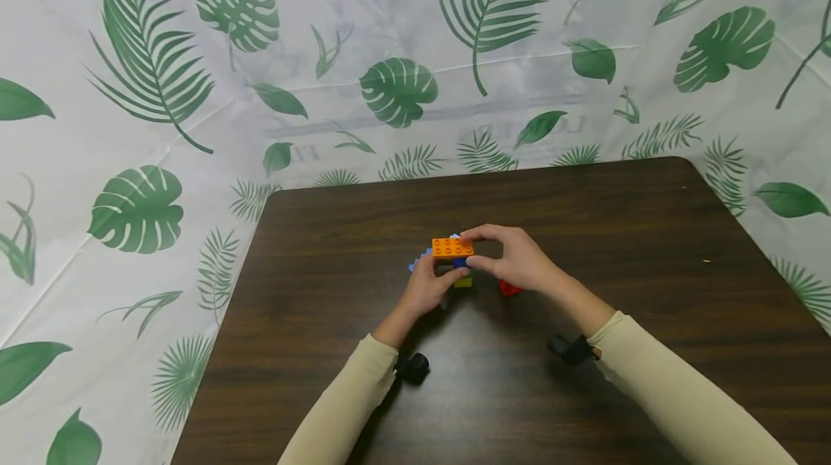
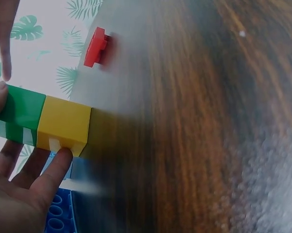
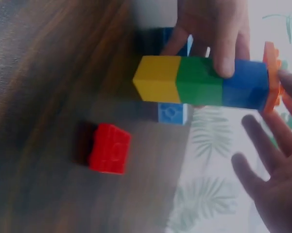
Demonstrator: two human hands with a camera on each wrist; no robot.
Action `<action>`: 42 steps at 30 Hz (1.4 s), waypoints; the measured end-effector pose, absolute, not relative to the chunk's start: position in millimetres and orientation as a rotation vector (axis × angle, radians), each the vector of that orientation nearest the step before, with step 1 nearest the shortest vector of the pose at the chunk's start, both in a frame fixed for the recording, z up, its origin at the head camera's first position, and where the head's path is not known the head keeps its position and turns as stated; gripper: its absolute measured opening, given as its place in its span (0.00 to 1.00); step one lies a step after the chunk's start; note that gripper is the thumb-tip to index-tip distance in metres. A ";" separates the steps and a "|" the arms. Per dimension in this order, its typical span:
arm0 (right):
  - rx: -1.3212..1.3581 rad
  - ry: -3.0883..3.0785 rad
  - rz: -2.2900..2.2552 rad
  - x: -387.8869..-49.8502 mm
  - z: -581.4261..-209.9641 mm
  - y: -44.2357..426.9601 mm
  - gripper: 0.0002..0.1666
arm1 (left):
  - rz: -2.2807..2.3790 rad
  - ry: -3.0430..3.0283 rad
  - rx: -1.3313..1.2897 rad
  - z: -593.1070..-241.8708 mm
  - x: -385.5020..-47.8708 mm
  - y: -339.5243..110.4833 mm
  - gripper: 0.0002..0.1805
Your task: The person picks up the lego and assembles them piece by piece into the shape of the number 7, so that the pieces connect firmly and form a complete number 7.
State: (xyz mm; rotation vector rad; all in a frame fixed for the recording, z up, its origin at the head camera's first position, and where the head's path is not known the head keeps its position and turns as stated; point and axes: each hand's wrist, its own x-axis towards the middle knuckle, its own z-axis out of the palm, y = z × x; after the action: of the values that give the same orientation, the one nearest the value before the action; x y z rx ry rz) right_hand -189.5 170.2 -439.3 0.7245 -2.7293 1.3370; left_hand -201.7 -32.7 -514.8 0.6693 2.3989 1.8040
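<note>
While the left hand's grip [image 1: 428, 288] holds the yellow-green-blue stack [image 3: 199, 81] left of the red brick [image 1: 509, 289] on the worktop [image 1: 273, 306], the right hand's grip [image 1: 519, 256] seems to pinch the orange brick [image 1: 448, 248] on top.

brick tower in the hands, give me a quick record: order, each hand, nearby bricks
tower, bottom to top: yellow brick, green brick, blue brick, orange studded plate
left hand: grips the tower
right hand: pinches the orange studded plate
nearby: red brick on the table; light-blue brick, partly hidden
</note>
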 end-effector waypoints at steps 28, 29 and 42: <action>0.906 -3.116 0.892 -168.6 -493.2 205.1 0.13 | 2.008 2.172 0.310 -491.0 -147.5 -61.4 0.17; 0.933 -3.083 0.909 -164.1 -492.1 198.3 0.13 | 1.991 2.085 0.274 -495.1 -144.5 -63.2 0.18; 1.006 -2.649 0.736 -125.6 -505.5 117.5 0.13 | 1.968 1.607 0.070 -518.8 -115.8 -74.2 0.25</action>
State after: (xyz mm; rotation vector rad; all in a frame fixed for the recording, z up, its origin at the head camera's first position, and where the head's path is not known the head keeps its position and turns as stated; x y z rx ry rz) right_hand -125.6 117.5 -505.5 1.0059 -2.6489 0.7361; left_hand -115.8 -74.2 -518.8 0.0701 1.6068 1.9682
